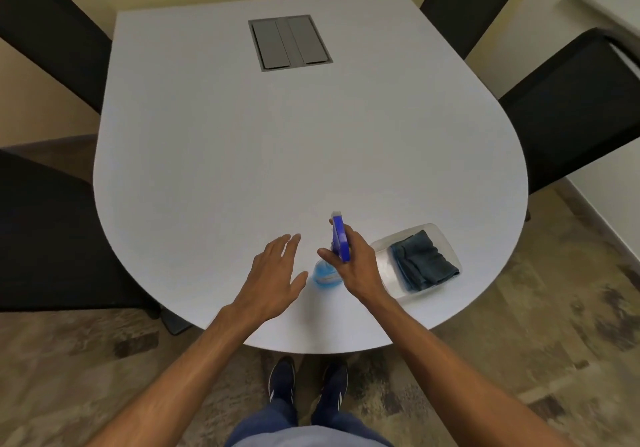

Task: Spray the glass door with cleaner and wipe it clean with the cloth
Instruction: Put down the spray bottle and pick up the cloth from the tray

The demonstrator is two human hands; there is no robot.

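Observation:
A spray bottle (337,238) with a blue trigger head and pale blue liquid stands near the front edge of the white table (242,135). My right hand (356,263) is wrapped around its neck, just under the head. My left hand (273,273) hovers flat over the table to the left of the bottle, fingers apart, holding nothing. A folded dark blue cloth (422,259) lies in a clear plastic tray (384,266) just right of my right hand. No glass door is in view.
Black chairs stand around the table at the left (52,41), the far right (467,3) and the right (571,107). A grey cable hatch (289,43) is set into the tabletop at the far end. My feet stand on patterned flooring below the table's edge.

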